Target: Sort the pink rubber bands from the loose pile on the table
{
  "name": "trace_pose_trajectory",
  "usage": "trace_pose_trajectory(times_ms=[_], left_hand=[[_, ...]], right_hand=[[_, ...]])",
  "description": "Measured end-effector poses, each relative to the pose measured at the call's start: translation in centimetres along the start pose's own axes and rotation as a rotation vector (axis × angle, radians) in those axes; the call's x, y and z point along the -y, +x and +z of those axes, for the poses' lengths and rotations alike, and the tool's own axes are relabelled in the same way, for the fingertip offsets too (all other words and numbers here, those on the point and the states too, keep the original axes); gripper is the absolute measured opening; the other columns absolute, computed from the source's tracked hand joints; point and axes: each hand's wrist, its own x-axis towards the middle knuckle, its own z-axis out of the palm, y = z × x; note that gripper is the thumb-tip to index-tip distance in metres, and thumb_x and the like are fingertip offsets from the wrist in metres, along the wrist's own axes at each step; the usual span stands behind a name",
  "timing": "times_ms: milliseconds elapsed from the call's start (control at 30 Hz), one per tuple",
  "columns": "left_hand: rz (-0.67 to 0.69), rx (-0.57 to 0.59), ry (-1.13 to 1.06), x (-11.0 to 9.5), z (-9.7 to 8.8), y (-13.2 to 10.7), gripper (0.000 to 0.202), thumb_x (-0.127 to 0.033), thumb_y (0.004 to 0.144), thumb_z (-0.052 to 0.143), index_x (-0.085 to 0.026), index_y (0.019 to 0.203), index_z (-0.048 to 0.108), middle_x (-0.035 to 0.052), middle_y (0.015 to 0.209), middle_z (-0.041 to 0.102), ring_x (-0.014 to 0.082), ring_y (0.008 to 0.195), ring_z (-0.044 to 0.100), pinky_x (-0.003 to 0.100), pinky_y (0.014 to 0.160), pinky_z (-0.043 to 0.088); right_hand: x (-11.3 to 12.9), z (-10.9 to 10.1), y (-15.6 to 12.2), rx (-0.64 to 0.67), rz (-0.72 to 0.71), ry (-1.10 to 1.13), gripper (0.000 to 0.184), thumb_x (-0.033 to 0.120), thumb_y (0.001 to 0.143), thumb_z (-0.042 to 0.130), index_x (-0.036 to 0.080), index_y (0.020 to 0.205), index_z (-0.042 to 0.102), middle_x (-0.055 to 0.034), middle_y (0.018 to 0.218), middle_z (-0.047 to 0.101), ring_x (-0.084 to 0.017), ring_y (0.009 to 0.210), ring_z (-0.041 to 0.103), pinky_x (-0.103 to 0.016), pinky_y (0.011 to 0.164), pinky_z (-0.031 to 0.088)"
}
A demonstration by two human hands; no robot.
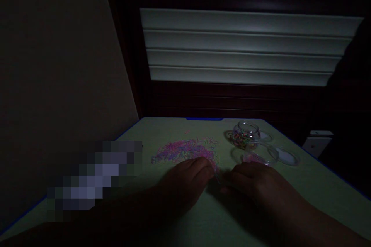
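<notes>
A loose pile of small pink and purple elastic bands lies spread on a pale green table. My left hand rests palm down at the near edge of the pile, fingers curled towards the bands. My right hand lies beside it, its fingertips drawn together close to the left hand's, just at the pile's right end. The dim light hides whether either hand pinches a band. A small clear round jar with mixed coloured bands stands behind the right hand.
A shallow clear dish and a flat clear lid lie to the right of the jar. A blurred patch covers the table's left side. The table has a blue edge; a wall stands at left, a slatted shutter behind.
</notes>
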Motion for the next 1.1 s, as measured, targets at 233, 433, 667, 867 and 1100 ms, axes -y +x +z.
trace_pose_trajectory(times_ms=[233, 433, 667, 867, 1100], left_hand=[[0.007, -0.026, -0.007, -0.08, -0.17, -0.03, 0.018, -0.013, 0.088, 0.032, -0.014, 0.094, 0.048, 0.0052, 0.087, 0.053, 0.0147, 0.08, 0.049, 0.028, 0.071, 0.045], [0.016, -0.005, -0.015, -0.25, -0.48, 0.13, 0.019, -0.014, 0.088, 0.031, -0.013, 0.093, 0.049, 0.0056, 0.086, 0.053, 0.0142, 0.078, 0.05, 0.028, 0.069, 0.046], [0.018, 0.0, -0.043, -0.31, -0.41, 0.13, 0.021, -0.015, 0.089, 0.03, -0.014, 0.094, 0.05, 0.0053, 0.088, 0.053, 0.0134, 0.077, 0.049, 0.028, 0.069, 0.045], [0.017, 0.027, -0.025, -0.32, -0.51, 0.17, 0.021, -0.015, 0.09, 0.029, -0.015, 0.093, 0.05, 0.0048, 0.088, 0.052, 0.0131, 0.076, 0.049, 0.026, 0.067, 0.044], [0.027, 0.013, -0.015, -0.49, -0.7, 0.25, 0.019, -0.014, 0.089, 0.032, -0.014, 0.091, 0.051, 0.0045, 0.085, 0.052, 0.0125, 0.074, 0.049, 0.026, 0.066, 0.044]], right_hand=[[-0.01, 0.1, 0.01, -0.034, -0.032, -0.04, 0.011, 0.022, 0.081, 0.048, 0.022, 0.08, 0.058, 0.0008, 0.068, 0.058, -0.013, 0.062, 0.052, -0.025, 0.057, 0.032], [0.14, -0.04, 0.15, -0.014, -0.03, -0.015, 0.012, 0.021, 0.08, 0.047, 0.02, 0.077, 0.058, 0.0004, 0.068, 0.058, -0.012, 0.061, 0.051, -0.025, 0.057, 0.032], [-0.04, -0.22, -0.05, 0.039, -0.028, 0.039, 0.017, 0.006, 0.072, 0.049, 0.02, 0.078, 0.055, 0.0015, 0.071, 0.056, -0.011, 0.062, 0.048, -0.023, 0.06, 0.032], [-0.35, -0.31, -0.15, -0.005, -0.042, -0.051, 0.02, 0.002, 0.067, 0.052, 0.02, 0.076, 0.055, 0.0011, 0.069, 0.056, -0.011, 0.062, 0.048, -0.023, 0.059, 0.032], [-0.33, -0.27, 0.05, -0.028, -0.064, -0.084, 0.017, 0.003, 0.067, 0.052, 0.018, 0.074, 0.055, 0.0002, 0.067, 0.055, -0.012, 0.06, 0.048, -0.025, 0.059, 0.032]])
